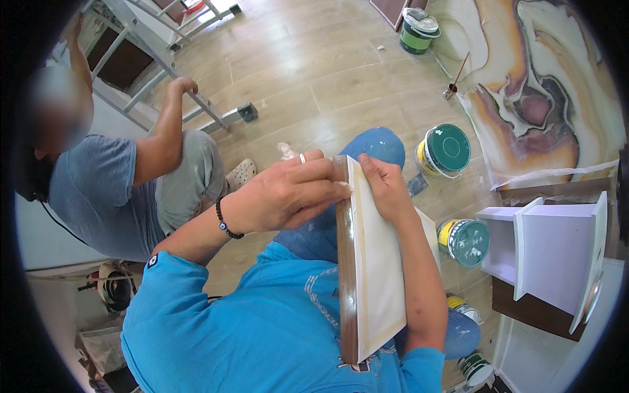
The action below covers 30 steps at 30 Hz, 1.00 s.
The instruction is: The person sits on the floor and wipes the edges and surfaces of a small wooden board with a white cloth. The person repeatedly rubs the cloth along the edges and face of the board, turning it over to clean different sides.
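A white panel (381, 281) with a brown edge (347, 281) stands on end in my lap, leaning against my blue shirt. A strip of yellowish tape (364, 262) runs along its white face beside the edge. My right hand (386, 187) grips the panel near its far end, thumb at the top corner. At the brown edge, my left hand (295, 190) has its fingers pinched on a small pale wad (345, 188), partly hidden; whether it is cloth or tape I cannot tell. That wrist wears a dark beaded bracelet (223, 219).
Paint buckets with green lids (451, 145) stand to the right, beside a white cabinet piece (557, 237). A brush in a small pot (452, 88) sits near a marbled sheet (544, 98). Another person (105, 190) crouches left, a hand on a metal ladder (147, 62).
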Motion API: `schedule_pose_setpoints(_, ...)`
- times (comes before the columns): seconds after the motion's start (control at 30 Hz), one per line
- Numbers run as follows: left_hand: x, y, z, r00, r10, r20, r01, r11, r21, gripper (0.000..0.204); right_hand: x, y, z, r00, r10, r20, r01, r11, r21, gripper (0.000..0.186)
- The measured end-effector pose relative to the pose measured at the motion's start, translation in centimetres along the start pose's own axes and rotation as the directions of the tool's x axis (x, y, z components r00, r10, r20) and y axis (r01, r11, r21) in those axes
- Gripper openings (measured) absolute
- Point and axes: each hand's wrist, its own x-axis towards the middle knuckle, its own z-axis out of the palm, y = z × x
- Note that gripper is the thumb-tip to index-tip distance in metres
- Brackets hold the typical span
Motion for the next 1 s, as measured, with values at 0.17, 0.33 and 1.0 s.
schedule_pose_setpoints(0.17, 0.1, -1.0, 0.4, 0.999, -0.034, -0.019, 0.035, 0.999, 0.026, 0.035, 0.0, -0.2, 0.1, 1.000, 0.015, -0.022, -0.014, 0.999, 0.031, 0.060)
schedule_pose_setpoints(0.33, 0.0, 0.0, 0.0, 0.999, 0.027, 0.017, -0.028, 0.999, 0.033, 0.036, 0.0, -0.3, 0.0, 1.000, 0.030, 0.009, -0.030, 1.000, 0.009, 0.060)
schedule_pose_setpoints(1.0, 0.2, -0.1, 0.5, 0.997, -0.075, -0.015, 0.076, 0.995, 0.063, 0.031, 0.0, -0.6, -0.1, 1.000, 0.008, -0.007, -0.008, 1.000, 0.010, 0.057)
